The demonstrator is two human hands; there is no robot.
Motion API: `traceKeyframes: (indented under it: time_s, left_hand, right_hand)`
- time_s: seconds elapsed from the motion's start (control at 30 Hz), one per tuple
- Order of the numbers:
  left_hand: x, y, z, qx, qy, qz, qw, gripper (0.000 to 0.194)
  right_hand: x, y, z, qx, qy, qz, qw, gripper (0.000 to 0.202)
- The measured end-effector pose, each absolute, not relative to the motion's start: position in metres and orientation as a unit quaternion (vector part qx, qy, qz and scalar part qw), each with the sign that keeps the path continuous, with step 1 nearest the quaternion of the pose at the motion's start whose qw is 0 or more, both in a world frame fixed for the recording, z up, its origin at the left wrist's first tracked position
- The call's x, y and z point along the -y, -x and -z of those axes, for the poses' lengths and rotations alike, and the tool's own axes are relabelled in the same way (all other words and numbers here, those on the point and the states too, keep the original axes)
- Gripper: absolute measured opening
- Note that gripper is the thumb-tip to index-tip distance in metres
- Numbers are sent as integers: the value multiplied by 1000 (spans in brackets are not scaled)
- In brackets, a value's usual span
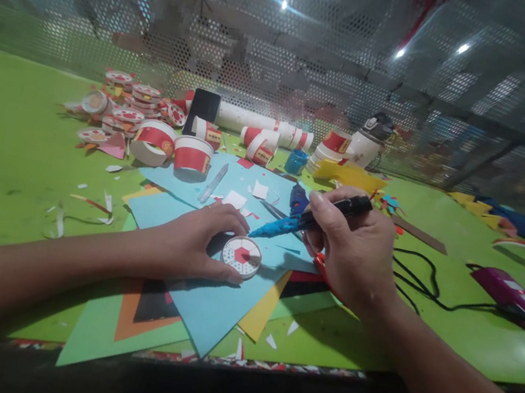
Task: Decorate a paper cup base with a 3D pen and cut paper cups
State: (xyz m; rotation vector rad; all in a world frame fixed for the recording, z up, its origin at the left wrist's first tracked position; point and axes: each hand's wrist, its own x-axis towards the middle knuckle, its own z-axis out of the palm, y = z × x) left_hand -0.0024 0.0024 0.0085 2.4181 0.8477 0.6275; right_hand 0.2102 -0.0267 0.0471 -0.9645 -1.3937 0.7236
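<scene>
My left hand [214, 242] is closed around the side of a small round white disc [233, 260], thumb at the near edge and fingers at the far edge. The disc looks like a paper cup base, with a red centre, dark dividing lines and small blue dots. A marker pen [282, 227], black at the back and blue at the front, is gripped in my right hand [350, 246]. Its tip hovers near the disc's upper edge; whether they touch I cannot tell. Under the disc lies light blue paper [212, 309]. Scissors [274, 209] lie partly hidden behind the pen.
Red-and-white paper cups [191, 160] and decorated discs [126, 118] crowd the back left. A blue paint jar [295, 162], a long white tube [250, 120] and a white jug [365, 148] stand behind. A purple corded device [514, 295] lies right. Paper scraps litter the green table [1, 177].
</scene>
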Motion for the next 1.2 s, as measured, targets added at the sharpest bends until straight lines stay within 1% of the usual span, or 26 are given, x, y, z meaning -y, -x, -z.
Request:
traceKeyframes:
  time_s: [0.13,0.2,0.27,0.43,0.73,1.0,1.2]
  left_hand:
    - [-2,3,-6,-307,-890,-237,239,47]
    - [-2,4,-3,-305,-893,-235,234,47]
    - [-1,4,-2,-314,-893,-230,225,43]
    - [3,4,-5,-354,-886,-214,212,53]
    - [6,13,-9,-345,-885,-236,206,56]
    - [8,7,-15,-348,-882,-214,235,42]
    - [0,6,-5,-334,-882,-221,248,45]
  right_hand:
    - [22,-212,-46,578,404,-367,606,21]
    - [21,-213,-45,573,408,-383,598,22]
    - [20,-213,-45,574,401,-404,588,25]
    - [19,-212,-46,599,397,-387,578,32]
    - [18,-213,-47,601,382,-393,582,30]
    - [15,-215,-45,603,375,-408,574,28]
    - [20,-213,-48,599,390,-430,551,31]
